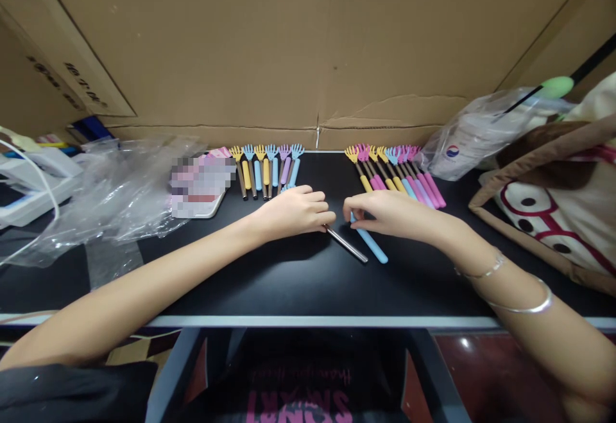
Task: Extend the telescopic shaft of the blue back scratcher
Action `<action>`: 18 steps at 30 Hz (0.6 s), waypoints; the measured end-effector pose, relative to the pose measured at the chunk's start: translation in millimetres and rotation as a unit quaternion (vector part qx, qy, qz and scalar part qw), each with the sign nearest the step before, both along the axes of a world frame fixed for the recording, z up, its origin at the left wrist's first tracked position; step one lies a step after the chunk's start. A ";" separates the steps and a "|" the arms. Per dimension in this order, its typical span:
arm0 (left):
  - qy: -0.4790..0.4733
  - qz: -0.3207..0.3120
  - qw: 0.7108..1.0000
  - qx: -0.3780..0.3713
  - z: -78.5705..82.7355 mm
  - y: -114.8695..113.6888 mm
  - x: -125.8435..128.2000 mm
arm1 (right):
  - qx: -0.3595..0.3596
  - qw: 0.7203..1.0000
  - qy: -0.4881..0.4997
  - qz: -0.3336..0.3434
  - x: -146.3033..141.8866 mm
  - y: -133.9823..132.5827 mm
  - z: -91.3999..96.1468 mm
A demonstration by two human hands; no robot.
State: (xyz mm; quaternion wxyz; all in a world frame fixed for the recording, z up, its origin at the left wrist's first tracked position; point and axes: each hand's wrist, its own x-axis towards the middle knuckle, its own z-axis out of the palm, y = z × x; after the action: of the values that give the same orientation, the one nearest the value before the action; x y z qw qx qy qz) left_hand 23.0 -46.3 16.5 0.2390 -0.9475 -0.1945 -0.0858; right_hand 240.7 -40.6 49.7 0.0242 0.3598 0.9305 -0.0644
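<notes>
My left hand (305, 212) is closed around a telescopic back scratcher; its bare metal rod (347, 244) sticks out toward the lower right, and part of a blue claw shows behind the hand. My right hand (380, 211) pinches the upper end of a blue handle sleeve (373, 246), which lies apart from the rod, close beside it. Behind my left hand is a row of back scratchers (260, 163) with yellow, blue and purple claws, bare rods and loose coloured sleeves between them. Behind my right hand, a row of back scratchers (394, 176) has sleeves on the rods.
A phone-like flat object (214, 199) and crumpled clear plastic bags (129, 185) lie on the left. A bagged cup (462, 147) and a cloth bag with cartoon eyes (539, 217) stand on the right. Cardboard (289, 44) walls the back of the black table (289, 288).
</notes>
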 end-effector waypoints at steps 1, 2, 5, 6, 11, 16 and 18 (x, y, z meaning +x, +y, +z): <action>0.002 -0.002 1.000 0.000 0.6 -2.3 -1.5 | -0.002 1.000 -0.004 0.001 0.1 -0.4 -0.2; 0.002 -0.002 1.000 0.000 0.8 -4.7 -3.0 | -0.003 1.000 -0.008 0.003 0.2 -0.8 -0.5; 0.002 0.002 1.000 -0.015 0.1 -12.6 -5.7 | 0.007 1.000 -0.017 0.006 0.7 -1.3 -1.7; -0.001 0.002 1.000 -0.024 -0.3 -15.2 -6.1 | 0.010 1.000 -0.020 0.007 1.1 -1.2 -2.3; -0.008 0.002 0.999 -0.051 1.0 -22.4 -9.1 | 0.003 1.000 -0.028 0.004 4.9 -1.1 -4.3; -0.019 0.029 0.989 -0.141 10.9 -18.4 -19.5 | -0.004 1.000 -0.027 -0.005 8.5 -0.8 -3.5; -0.027 0.048 0.983 -0.173 13.7 -16.6 -20.6 | -0.001 1.000 -0.024 -0.010 9.7 0.5 -3.5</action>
State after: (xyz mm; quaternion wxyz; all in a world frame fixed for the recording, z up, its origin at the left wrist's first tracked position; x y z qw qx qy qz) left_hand 2.3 -62.8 30.2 0.0698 -0.9615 -0.2578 -0.0654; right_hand 250.4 -40.1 46.2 0.0464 0.3708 0.9258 -0.0572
